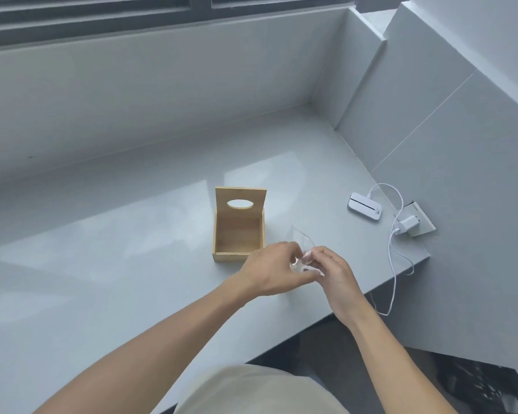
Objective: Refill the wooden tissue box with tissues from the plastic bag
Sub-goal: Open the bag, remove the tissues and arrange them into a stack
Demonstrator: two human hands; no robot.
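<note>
Both hands (304, 270) pinch plastic bag (301, 243); wooden tissue box (238, 231) just beyond

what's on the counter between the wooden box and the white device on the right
Nothing: in the head view the grey counter is bare between the wooden box and the white device. The clear bag rises just nearer.

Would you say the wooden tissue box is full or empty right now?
Empty: the wooden tissue box stands open, lid raised, and only its bare wooden floor shows inside.

head-worn view, steeply downward, near
</note>
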